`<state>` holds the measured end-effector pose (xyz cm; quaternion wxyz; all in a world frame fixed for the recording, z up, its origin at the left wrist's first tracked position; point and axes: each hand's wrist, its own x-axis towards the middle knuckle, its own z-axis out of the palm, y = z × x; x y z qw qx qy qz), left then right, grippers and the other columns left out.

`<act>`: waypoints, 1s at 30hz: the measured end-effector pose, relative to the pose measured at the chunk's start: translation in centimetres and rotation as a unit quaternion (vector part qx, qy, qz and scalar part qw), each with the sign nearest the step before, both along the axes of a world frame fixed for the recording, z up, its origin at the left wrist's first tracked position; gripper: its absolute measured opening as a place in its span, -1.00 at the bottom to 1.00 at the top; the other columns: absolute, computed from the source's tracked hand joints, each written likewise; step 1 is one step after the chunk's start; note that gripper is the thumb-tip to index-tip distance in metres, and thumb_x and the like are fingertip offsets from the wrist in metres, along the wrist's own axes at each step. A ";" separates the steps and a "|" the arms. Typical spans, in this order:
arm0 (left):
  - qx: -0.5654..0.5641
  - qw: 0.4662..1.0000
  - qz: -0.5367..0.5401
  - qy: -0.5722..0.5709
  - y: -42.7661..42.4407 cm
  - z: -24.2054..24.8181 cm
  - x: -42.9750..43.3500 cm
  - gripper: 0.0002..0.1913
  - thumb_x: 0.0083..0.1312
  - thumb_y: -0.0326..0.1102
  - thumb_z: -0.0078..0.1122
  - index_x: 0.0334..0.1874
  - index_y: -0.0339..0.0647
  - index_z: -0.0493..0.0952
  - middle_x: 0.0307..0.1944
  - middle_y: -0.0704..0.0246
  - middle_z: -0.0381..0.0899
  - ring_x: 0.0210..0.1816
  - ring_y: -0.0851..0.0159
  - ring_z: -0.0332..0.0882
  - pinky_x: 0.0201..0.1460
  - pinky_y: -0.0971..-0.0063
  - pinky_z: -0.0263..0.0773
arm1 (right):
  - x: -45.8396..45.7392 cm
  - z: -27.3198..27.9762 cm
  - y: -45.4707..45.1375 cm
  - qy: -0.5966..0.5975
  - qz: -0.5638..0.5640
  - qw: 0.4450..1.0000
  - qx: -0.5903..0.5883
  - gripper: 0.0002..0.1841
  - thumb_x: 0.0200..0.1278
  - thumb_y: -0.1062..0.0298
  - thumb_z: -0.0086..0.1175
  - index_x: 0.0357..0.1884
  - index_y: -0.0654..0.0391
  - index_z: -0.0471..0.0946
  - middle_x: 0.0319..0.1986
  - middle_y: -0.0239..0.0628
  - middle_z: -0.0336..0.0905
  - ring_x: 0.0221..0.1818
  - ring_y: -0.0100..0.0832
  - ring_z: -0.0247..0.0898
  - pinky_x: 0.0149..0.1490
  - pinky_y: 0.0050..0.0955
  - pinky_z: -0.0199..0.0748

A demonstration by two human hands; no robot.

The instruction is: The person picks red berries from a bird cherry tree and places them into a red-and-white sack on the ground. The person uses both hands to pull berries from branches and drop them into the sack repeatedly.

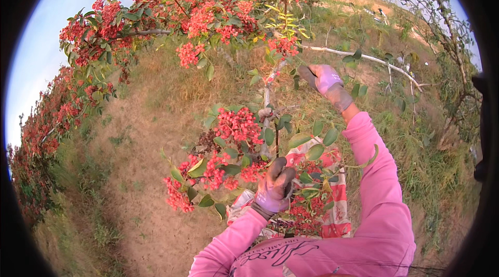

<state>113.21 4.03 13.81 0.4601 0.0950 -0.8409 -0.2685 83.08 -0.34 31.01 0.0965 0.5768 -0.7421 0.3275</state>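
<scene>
My left hand [275, 189], in a purple glove with dark fingertips, is curled around a thin leafy branch [290, 190] low in front of my body. Red berry clusters [238, 125], which look like Sichuan pepper, hang just above and to the left of it. Held out to the upper right, my gloved right hand [323, 80] has bent fingers beside a small red cluster [283, 46]; whether anything is between them is hidden. At my waist, beneath the left hand, a red and white patterned bag [340, 203] holds picked clusters [306, 218] and leaves.
A knobbly grey limb [267, 95] rises in front of me. One pale bare branch [362, 56] reaches right, beyond my right hand. Heavily fruited branches [202, 17] spread overhead and leftward. Dry soil [132, 207] and grass [432, 183] lie below.
</scene>
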 end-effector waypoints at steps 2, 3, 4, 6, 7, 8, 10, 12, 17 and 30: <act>0.000 1.000 -0.003 -0.009 -0.1 0.0 0.1 -0.29 -0.35 -0.28 0.49 0.01 -0.13 0.46 0.13 0.02 0.33 0.00 -0.05 0.46 -0.03 0.22 0.43 | -0.6 0.3 -1.7 0.013 -0.026 0.987 -0.159 -0.60 0.30 0.05 0.05 -0.08 0.21 0.55 -0.24 0.03 0.60 -0.20 -0.01 0.53 -0.11 -0.30 0.44; -0.002 1.000 -0.006 -0.007 -0.1 0.1 0.1 -0.29 -0.35 -0.28 0.48 0.01 -0.13 0.46 0.13 0.01 0.33 0.00 -0.06 0.46 -0.03 0.22 0.42 | -0.9 0.4 -2.8 -0.005 -0.006 0.986 -0.167 -0.58 0.29 0.02 0.07 -0.08 0.22 0.55 -0.25 0.03 0.60 -0.20 -0.03 0.53 -0.11 -0.29 0.43; -0.005 1.000 -0.010 -0.007 -0.1 0.2 0.1 -0.29 -0.35 -0.29 0.47 0.01 -0.13 0.46 0.13 0.01 0.33 0.00 -0.07 0.46 -0.02 0.21 0.42 | -1.1 0.4 -4.2 -0.047 -0.010 0.987 -0.155 -0.56 0.27 0.00 0.08 -0.08 0.22 0.56 -0.25 0.02 0.61 -0.20 -0.04 0.54 -0.11 -0.29 0.43; -0.008 1.000 0.009 0.001 0.3 0.3 -0.1 -0.30 -0.34 -0.30 0.45 0.00 -0.12 0.46 0.12 0.01 0.34 0.01 -0.07 0.46 -0.02 0.20 0.42 | -1.7 0.5 -6.7 -0.066 -0.017 0.986 -0.154 -0.57 0.22 0.00 0.15 -0.13 0.21 0.59 -0.36 -0.09 0.64 -0.33 -0.22 0.57 -0.21 -0.34 0.45; -0.012 1.000 0.020 0.006 0.4 0.5 -0.2 -0.31 -0.34 -0.30 0.44 0.00 -0.12 0.46 0.12 0.01 0.34 0.01 -0.07 0.46 -0.02 0.19 0.42 | -2.0 0.3 -7.5 -0.119 -0.034 0.984 -0.128 -0.55 0.19 -0.04 0.14 -0.13 0.19 0.59 -0.32 -0.05 0.63 -0.27 -0.15 0.56 -0.16 -0.30 0.45; -0.042 0.998 0.042 -0.009 0.6 0.6 -0.2 -0.31 -0.35 -0.31 0.46 -0.02 -0.17 0.45 0.09 0.05 0.35 -0.01 -0.01 0.46 -0.05 0.21 0.44 | -2.3 0.2 -8.2 -0.161 -0.027 0.980 -0.117 -0.52 0.16 -0.09 0.13 -0.14 0.16 0.59 -0.28 0.00 0.62 -0.21 -0.07 0.54 -0.10 -0.26 0.44; 0.046 0.999 0.006 -0.021 0.8 1.0 -0.2 -0.32 -0.35 -0.32 0.47 -0.04 -0.22 0.44 0.05 0.08 0.35 -0.04 0.03 0.47 -0.08 0.24 0.45 | -2.6 -0.1 -9.1 -0.248 -0.021 0.964 -0.091 -0.52 0.13 -0.13 0.10 -0.16 0.10 0.60 -0.22 0.02 0.61 -0.13 0.02 0.53 -0.03 -0.21 0.44; 0.243 0.968 -0.067 0.000 0.8 1.4 -0.3 -0.35 -0.34 -0.36 0.46 -0.07 -0.27 0.43 0.01 0.10 0.36 -0.07 0.06 0.47 -0.12 0.28 0.45 | -2.7 -0.4 -9.4 -0.226 -0.030 0.967 -0.112 -0.53 0.13 -0.14 0.09 -0.19 0.10 0.60 -0.22 0.01 0.61 -0.13 0.04 0.52 -0.03 -0.18 0.44; -0.024 0.999 0.009 -0.028 0.7 2.6 -0.1 -0.44 -0.26 -0.40 0.40 -0.10 -0.19 0.45 0.00 0.11 0.39 -0.08 0.03 0.48 -0.15 0.28 0.44 | -1.7 -0.3 -9.1 -0.078 -0.141 0.982 -0.098 -0.59 0.20 -0.08 0.04 -0.25 0.11 0.59 -0.21 0.05 0.58 -0.09 0.07 0.50 -0.02 -0.10 0.44; -0.047 0.997 0.054 0.012 1.3 2.5 -0.5 -0.52 -0.18 -0.51 0.29 -0.10 -0.11 0.49 0.05 0.06 0.38 -0.09 -0.08 0.52 -0.15 0.23 0.46 | -1.2 0.0 -3.0 -0.001 -0.127 0.987 0.101 -0.71 0.17 0.16 0.02 -0.13 0.06 0.57 -0.15 0.03 0.58 -0.05 0.04 0.49 0.03 -0.11 0.44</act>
